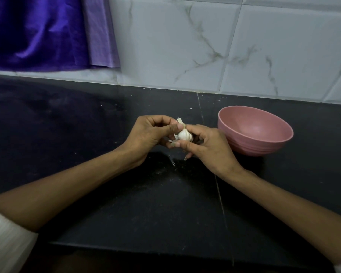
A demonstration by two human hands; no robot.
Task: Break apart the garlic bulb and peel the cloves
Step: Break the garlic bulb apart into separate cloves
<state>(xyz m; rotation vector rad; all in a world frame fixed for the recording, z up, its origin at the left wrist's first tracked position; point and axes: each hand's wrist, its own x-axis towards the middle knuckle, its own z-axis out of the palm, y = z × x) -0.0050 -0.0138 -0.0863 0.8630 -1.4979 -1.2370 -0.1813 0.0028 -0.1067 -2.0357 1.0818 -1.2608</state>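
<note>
A white garlic bulb (pixel 184 134) is held between both hands above the black counter (pixel 106 125), its papery stem tip pointing up and away. My left hand (pixel 150 133) grips the bulb from the left, thumb pressed near the top by the stem. My right hand (pixel 207 144) holds it from the right, thumb under the bulb's lower edge. Loose skin flakes stick out at the bulb's left side. The fingers hide the bulb's far side.
A pink bowl (pixel 264 143) stands just right of my right hand, nothing visible inside. Behind the counter rises a white marbled tile wall (pixel 205 46). A purple cloth (pixel 37 32) hangs at the back left. The counter's front edge runs below my forearms.
</note>
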